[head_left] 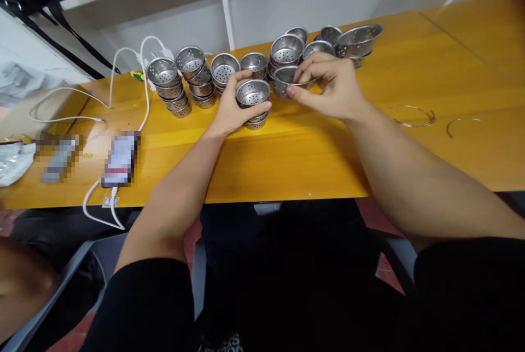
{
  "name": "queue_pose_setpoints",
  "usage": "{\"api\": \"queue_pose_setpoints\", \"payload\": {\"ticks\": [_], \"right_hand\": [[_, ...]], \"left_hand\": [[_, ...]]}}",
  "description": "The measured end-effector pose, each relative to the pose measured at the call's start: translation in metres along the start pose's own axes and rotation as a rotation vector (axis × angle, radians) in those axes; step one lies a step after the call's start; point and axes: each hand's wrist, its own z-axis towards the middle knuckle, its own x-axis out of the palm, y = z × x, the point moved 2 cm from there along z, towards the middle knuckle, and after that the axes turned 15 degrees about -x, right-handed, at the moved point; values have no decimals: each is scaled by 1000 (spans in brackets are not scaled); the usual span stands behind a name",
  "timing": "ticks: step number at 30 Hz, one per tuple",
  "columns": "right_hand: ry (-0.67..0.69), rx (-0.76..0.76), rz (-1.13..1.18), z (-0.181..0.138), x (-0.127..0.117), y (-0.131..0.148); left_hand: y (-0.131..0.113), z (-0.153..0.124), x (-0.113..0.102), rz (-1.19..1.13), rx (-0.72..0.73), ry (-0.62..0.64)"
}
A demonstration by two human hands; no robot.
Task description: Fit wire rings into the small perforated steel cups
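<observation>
My left hand (233,106) is wrapped round a short stack of perforated steel cups (253,101) standing on the yellow table (287,155). My right hand (328,84) pinches the rim of another steel cup (285,80) just to the right of that stack, fingers closed on it. Behind both hands runs a row of similar cups: stacks at the left (172,87), single cups in the middle (225,68), and more at the right (287,48), with a wider steel bowl (359,39) at the far end.
Two thin wire rings (414,116) lie on the table to the right. A phone (120,159) on a white cable (123,62) and a crumpled bag (12,160) lie at the left. A white shelf post (225,2) rises behind the cups.
</observation>
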Motion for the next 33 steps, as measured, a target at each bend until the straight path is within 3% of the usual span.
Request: {"api": "queue_pose_setpoints", "payload": {"ticks": [4,8,13,23,28,33], "right_hand": [[58,-67,0,1,-5,1],[267,-141,154,1,-4,5],[452,-91,250,-2,5,5],[341,-69,171,-9,36,-13],[275,-78,122,-10,45,-31],[261,-57,84,-11,46,-44]], "left_hand": [[-1,2,2,58,94,-56],[-4,4,7,140,159,-25],[-13,2,10,188,197,19],[-39,-12,3,209,323,-106],[-47,-17,7,162,241,-41],[-37,-13,9,115,174,-15]]}}
